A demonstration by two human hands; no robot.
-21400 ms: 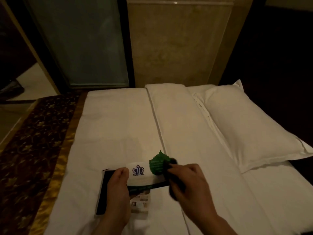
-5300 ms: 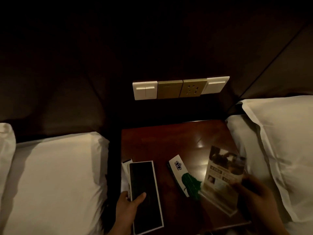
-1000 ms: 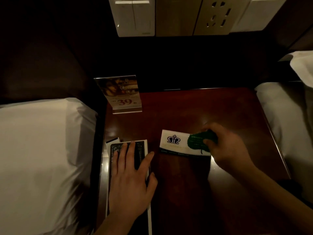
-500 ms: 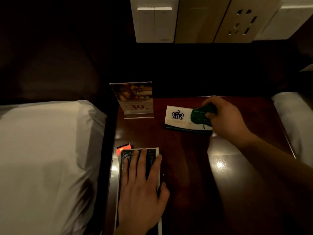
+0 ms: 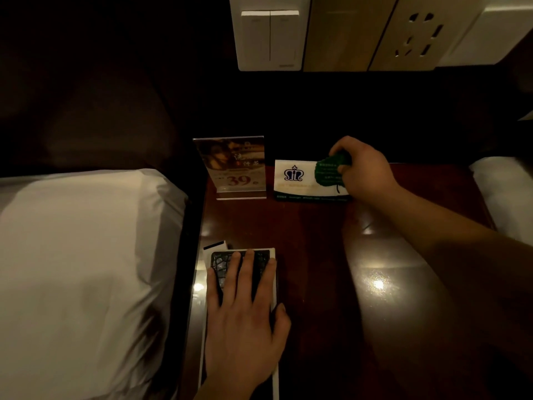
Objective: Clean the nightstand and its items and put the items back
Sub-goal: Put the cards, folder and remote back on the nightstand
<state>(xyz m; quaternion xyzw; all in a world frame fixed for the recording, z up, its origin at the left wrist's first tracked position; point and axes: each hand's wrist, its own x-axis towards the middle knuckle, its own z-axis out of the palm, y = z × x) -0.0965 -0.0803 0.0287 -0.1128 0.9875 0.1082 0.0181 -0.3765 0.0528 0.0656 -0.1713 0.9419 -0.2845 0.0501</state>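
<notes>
Pressing flat on the dark pad (image 5: 222, 264) at the nightstand's (image 5: 317, 241) front left with the left hand (image 5: 245, 321), fingers straight and spread. Pinching the green leaf end of the crested card (image 5: 297, 177) with the right hand (image 5: 363, 168), fingers curled, back by the wall. Parked just right of the acrylic sign (image 5: 233, 168), narrowly apart. Hemmed in by a white pillow (image 5: 80, 269) on the left; overlooked by a switch plate (image 5: 269, 36) and socket (image 5: 415, 36).
</notes>
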